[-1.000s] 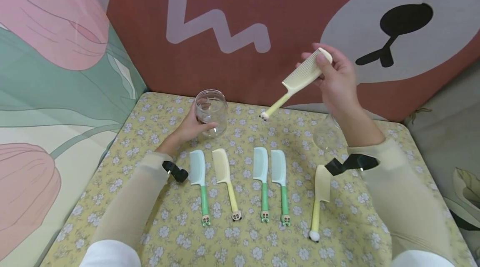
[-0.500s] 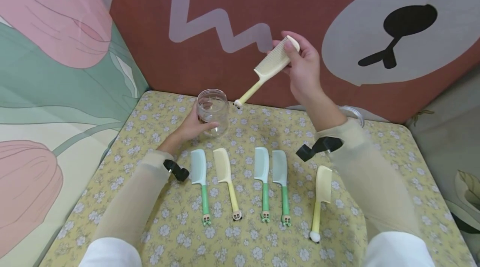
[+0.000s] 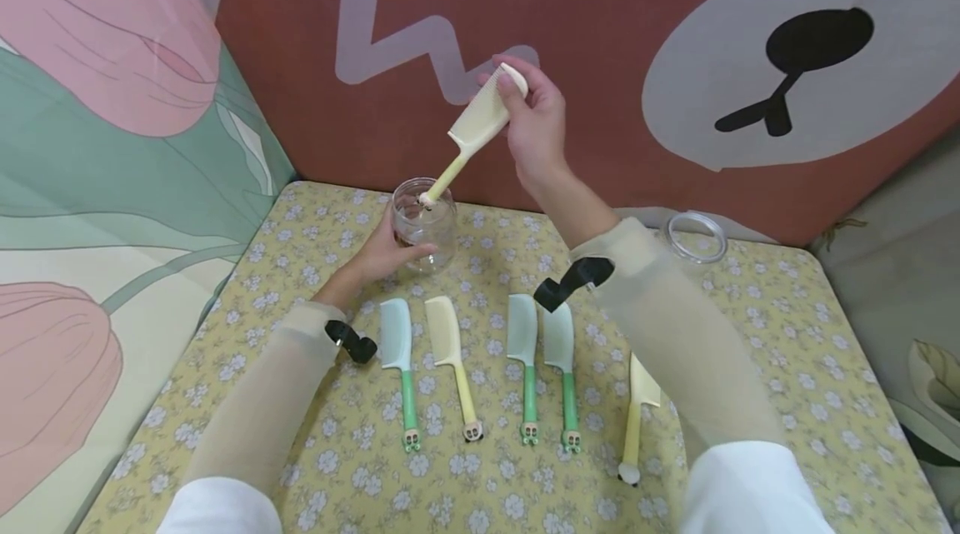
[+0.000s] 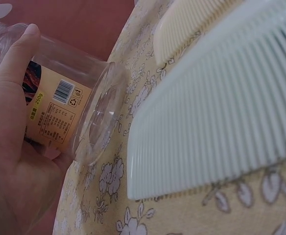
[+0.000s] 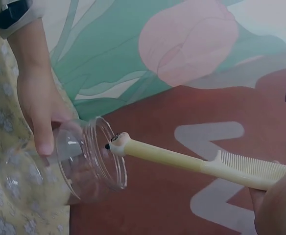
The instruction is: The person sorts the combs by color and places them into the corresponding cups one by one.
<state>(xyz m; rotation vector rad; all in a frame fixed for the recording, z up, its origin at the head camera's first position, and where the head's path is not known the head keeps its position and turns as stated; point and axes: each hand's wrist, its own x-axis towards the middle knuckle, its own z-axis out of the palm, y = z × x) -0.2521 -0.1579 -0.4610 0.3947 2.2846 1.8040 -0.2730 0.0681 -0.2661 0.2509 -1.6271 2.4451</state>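
Note:
My left hand (image 3: 382, 248) grips a clear plastic jar (image 3: 437, 244) that stands upright near the table's back edge. A label (image 4: 59, 105) with a barcode shows on the jar's side in the left wrist view. My right hand (image 3: 538, 119) pinches a pale yellow comb (image 3: 480, 119) by its toothed end, above and right of the jar. The comb slants handle-down, and its panda-head tip (image 5: 118, 143) is right at the jar's mouth. In front of the hands lie two pale yellow combs, one of them (image 3: 447, 334) left of centre, and several blue combs with green handles (image 3: 529, 401).
A clear ring-shaped lid (image 3: 696, 237) lies at the back right of the table. The other yellow comb (image 3: 632, 442) is partly under my right sleeve. A flowered yellow cloth (image 3: 315, 467) covers the table, and a red-brown printed backdrop (image 3: 585, 1) rises behind it.
My right hand has moved left with the yellow comb, bringing its handle tip to the jar's mouth. The lid at the back right has come into view. My left hand and the jar stay put.

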